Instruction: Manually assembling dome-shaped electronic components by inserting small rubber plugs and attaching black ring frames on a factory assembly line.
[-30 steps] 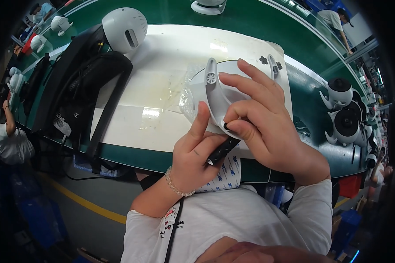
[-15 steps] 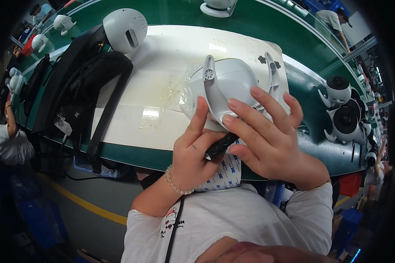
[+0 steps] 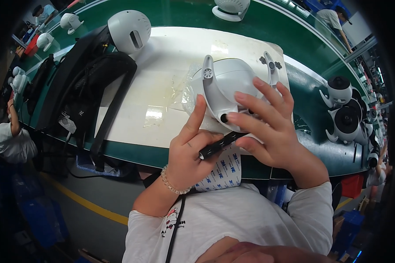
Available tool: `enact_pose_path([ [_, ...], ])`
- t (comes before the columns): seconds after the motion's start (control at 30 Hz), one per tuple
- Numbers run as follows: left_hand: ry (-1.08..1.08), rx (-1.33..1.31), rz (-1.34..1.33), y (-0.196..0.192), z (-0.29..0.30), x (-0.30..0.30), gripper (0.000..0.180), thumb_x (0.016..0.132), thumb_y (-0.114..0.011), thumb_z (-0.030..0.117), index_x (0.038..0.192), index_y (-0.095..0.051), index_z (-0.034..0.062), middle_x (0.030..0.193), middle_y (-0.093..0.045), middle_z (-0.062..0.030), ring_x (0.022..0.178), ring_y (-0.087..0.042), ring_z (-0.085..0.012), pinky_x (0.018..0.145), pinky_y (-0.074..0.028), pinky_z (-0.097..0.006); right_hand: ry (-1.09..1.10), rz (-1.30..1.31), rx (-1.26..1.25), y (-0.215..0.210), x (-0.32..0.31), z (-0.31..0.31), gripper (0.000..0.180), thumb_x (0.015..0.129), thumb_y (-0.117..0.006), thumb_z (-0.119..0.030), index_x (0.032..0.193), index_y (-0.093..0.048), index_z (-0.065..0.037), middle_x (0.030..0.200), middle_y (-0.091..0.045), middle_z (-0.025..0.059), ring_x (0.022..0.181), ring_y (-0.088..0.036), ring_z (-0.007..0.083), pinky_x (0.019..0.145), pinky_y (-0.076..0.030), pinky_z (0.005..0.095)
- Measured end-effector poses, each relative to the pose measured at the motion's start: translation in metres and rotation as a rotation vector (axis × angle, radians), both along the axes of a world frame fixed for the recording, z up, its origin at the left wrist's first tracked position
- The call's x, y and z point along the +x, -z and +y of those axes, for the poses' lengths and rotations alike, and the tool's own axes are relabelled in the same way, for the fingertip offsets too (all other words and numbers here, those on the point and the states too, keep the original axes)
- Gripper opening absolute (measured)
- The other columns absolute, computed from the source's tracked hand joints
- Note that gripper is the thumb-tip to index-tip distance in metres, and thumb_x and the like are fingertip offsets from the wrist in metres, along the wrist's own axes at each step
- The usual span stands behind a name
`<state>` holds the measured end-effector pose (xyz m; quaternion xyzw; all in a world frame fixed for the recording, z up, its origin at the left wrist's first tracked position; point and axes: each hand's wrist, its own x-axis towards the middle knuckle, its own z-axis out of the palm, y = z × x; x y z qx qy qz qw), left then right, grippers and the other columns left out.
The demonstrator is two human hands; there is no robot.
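Note:
A white rounded device (image 3: 232, 72) rests on the worktable with its curved white two-armed stand (image 3: 215, 98) toward me. My left hand (image 3: 191, 153) is closed around a black rod-shaped tool (image 3: 213, 149) with pale marks, its index finger raised against the stand's near arm. Below that hand hangs a sheet of white backing paper (image 3: 221, 175) with blue print; how it is held is hidden. My right hand (image 3: 272, 129) spreads its fingers over the stand's near edge. One fingertip is beside a small round black spot (image 3: 224, 118) on the stand.
Under the device lie clear bubble wrap (image 3: 193, 79) and a white board (image 3: 136, 105). Black padded straps and bags (image 3: 79, 83) and another white device (image 3: 129, 31) are at left. Several black-and-white devices (image 3: 344, 120) stand at right. Other people work beyond.
My right hand has lifted slightly off the stand, and the black spot has come into view. My left hand and the tool have shifted a little left and down.

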<state>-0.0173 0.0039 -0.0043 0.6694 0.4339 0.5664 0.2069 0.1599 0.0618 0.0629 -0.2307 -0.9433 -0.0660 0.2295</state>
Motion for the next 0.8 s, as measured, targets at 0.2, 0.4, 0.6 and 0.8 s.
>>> enact_pose_path([
  [0.2,0.030,0.001,0.010,-0.006,-0.005,-0.002,0.014,0.059,-0.066,-0.003,0.070,-0.057,-0.0006,0.131,-0.033,-0.0245,0.082,-0.063,-0.0258,0.068,-0.049,-0.026,-0.182,0.128,-0.235,-0.008,-0.004,-0.008,0.016,0.069,-0.068,-0.020,0.083,-0.065,-0.013,0.114,-0.053,0.0049,0.115,-0.040,0.0311,0.090,-0.026,0.0434],
  [0.4,0.007,0.138,0.156,-0.004,-0.006,-0.003,0.018,0.056,-0.066,-0.002,0.073,-0.059,-0.0001,0.127,-0.038,-0.0244,0.073,-0.063,-0.0216,0.060,-0.049,-0.026,-0.217,0.084,-0.450,-0.017,-0.005,-0.005,0.015,0.069,-0.067,-0.019,0.084,-0.065,-0.013,0.116,-0.052,0.0052,0.118,-0.036,0.0296,0.090,-0.026,0.0429],
  [0.6,0.008,0.276,0.244,-0.001,-0.008,-0.009,0.023,0.055,-0.065,-0.004,0.077,-0.061,0.0010,0.127,-0.036,-0.0273,0.076,-0.063,-0.0233,0.057,-0.049,-0.027,-0.278,0.006,-0.495,-0.025,-0.009,-0.007,0.018,0.064,-0.065,-0.013,0.081,-0.059,-0.010,0.117,-0.049,0.0040,0.113,-0.039,0.0257,0.088,-0.026,0.0436],
  [0.8,0.018,0.064,0.067,-0.012,0.003,-0.009,0.026,0.054,-0.065,-0.009,0.078,-0.060,0.0003,0.133,-0.025,-0.0293,0.080,-0.064,-0.0241,0.062,-0.052,-0.027,-0.187,0.137,-0.347,-0.030,-0.019,0.008,0.012,0.065,-0.068,-0.014,0.070,-0.057,-0.010,0.116,-0.050,0.0094,0.118,-0.033,0.0338,0.093,-0.027,0.0415],
])
